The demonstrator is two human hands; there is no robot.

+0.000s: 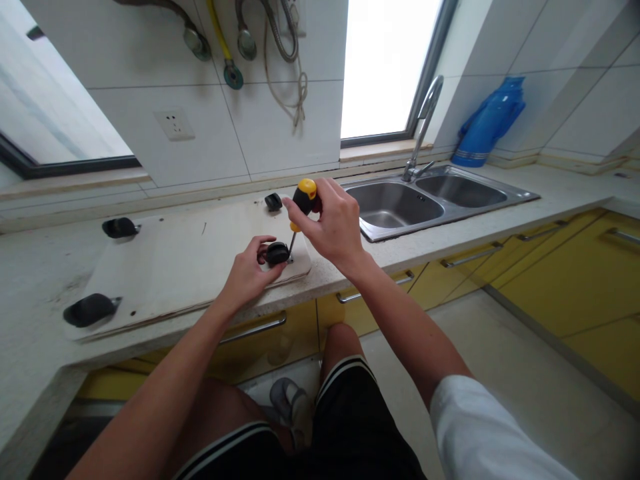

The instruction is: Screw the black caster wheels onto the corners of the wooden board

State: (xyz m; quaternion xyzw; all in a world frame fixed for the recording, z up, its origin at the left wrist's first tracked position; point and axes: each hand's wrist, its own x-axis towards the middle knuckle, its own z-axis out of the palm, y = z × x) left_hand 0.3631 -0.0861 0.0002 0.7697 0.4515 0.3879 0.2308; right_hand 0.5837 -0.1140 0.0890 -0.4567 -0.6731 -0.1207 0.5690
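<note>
A pale flat board (pixel 200 260) lies on the counter, with a black caster wheel near each corner. My left hand (pixel 253 267) has its fingers wrapped round the near right caster (pixel 277 253), holding it against the board. In my right hand (pixel 333 217) is a screwdriver (pixel 305 195) with a yellow and black handle. Its shaft points down, and the tip meets the board or the caster's plate just right of the wheel; the screw itself is too small to make out. Other casters sit at the far right (pixel 273 202), far left (pixel 120 227) and near left (pixel 90 310).
To the right, a double steel sink (pixel 395 203) with a tall tap (pixel 425 127) is set into the counter (pixel 565 180). A blue thermos flask (pixel 490 123) stands in the back corner. Hoses (pixel 220 33) hang on the tiled wall. Yellow drawers (pixel 370 293) run below the counter's edge.
</note>
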